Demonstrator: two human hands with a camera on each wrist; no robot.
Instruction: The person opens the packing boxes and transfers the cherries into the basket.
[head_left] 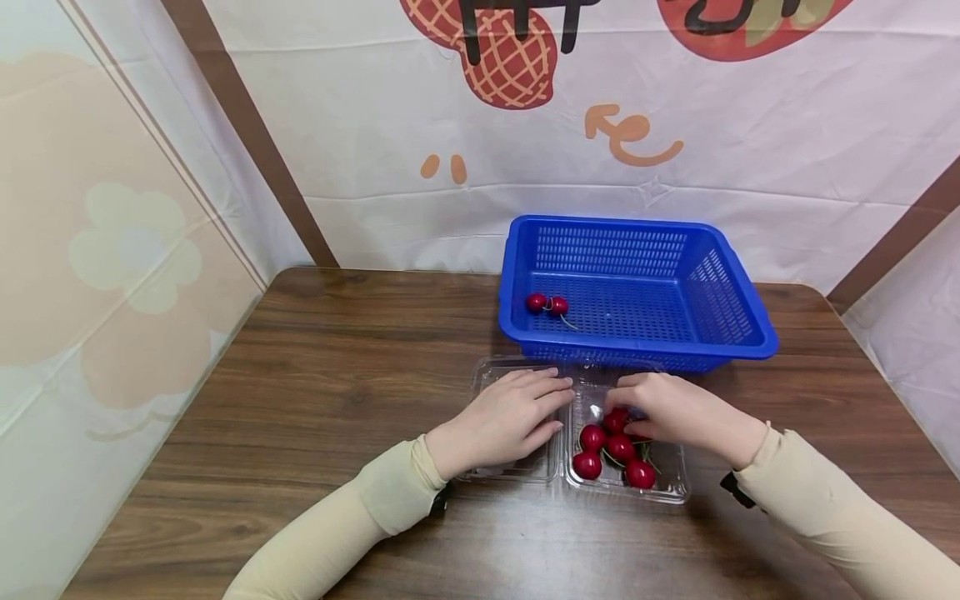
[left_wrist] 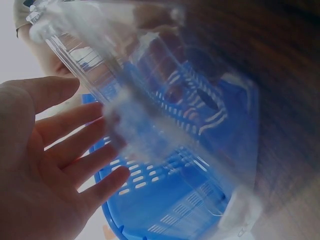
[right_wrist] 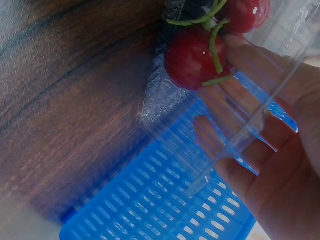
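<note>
A hinged clear plastic box lies spread on the table, its lid half [head_left: 517,472] at left and its tray half [head_left: 671,479] at right. Several red cherries [head_left: 619,448] with green stems lie in the tray. My right hand [head_left: 671,410] reaches into the tray from the right, its thumb and fingers around a cherry [head_left: 617,419] near the back; the right wrist view shows the fingers through the clear wall beside another cherry [right_wrist: 192,59]. My left hand [head_left: 512,414] rests over the lid with its fingers straight, fingertips close to the hinge side.
Just behind the box stands a blue perforated basket [head_left: 637,346], with two cherries [head_left: 557,306] at its left. The wooden table [head_left: 352,367] extends to both sides. A printed cloth [head_left: 360,125] hangs behind the table's back edge.
</note>
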